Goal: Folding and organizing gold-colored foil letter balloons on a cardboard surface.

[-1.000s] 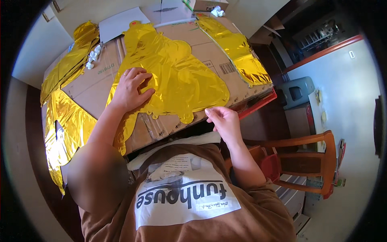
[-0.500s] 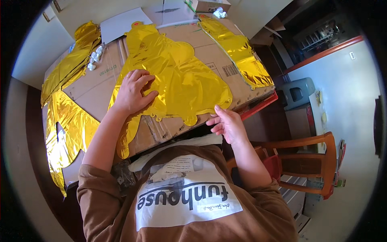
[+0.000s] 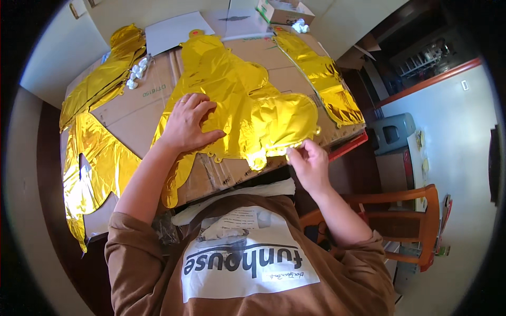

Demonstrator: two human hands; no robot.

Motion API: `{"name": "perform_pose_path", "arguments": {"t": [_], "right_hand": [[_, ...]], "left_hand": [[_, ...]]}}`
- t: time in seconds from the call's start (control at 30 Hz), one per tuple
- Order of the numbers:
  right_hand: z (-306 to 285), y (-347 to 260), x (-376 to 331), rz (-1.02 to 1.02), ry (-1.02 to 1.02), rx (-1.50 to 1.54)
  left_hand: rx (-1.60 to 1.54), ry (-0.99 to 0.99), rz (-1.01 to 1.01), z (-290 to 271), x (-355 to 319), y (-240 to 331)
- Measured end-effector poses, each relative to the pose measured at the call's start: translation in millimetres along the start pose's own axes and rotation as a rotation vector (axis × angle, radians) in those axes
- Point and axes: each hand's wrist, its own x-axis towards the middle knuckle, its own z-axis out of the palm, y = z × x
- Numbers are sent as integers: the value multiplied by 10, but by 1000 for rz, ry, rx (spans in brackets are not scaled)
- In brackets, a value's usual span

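Note:
A flat gold foil balloon (image 3: 232, 89) with a wavy outline and small tabs lies across cardboard in front of me. My left hand (image 3: 191, 124) rests on its left part, thumb and fingers apart, bent fingertips touching the foil. At the near right edge, my right hand (image 3: 310, 166) pinches the balloon's rim between thumb and fingers. The foil beside that hand is lifted and creased, catching bright light. More gold foil pieces lie at the left (image 3: 100, 168) and at the far right (image 3: 321, 73).
Flattened cardboard (image 3: 132, 113) covers the table. Crumpled white tissues (image 3: 138, 71) lie near the left foil, others (image 3: 300, 26) by an open box (image 3: 284, 11) at the back. A white sheet (image 3: 179, 32) lies at the far edge. A wooden chair (image 3: 429, 226) stands at the right.
My right hand has moved from hovering open beside the balloon to pinching its near right edge, and the foil there has risen. My left hand stays on the foil.

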Motion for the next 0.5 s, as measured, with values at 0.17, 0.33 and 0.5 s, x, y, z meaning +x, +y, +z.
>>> {"name": "perform_pose_path", "arguments": {"t": [0.17, 0.33, 0.5], "right_hand": [[232, -25, 19, 428, 144, 744], [214, -52, 125, 313, -27, 262], [321, 18, 148, 73, 131, 42]], "left_hand": [[5, -2, 1, 17, -3, -14], [27, -11, -11, 1, -1, 7], [38, 4, 9, 8, 12, 24]]}}
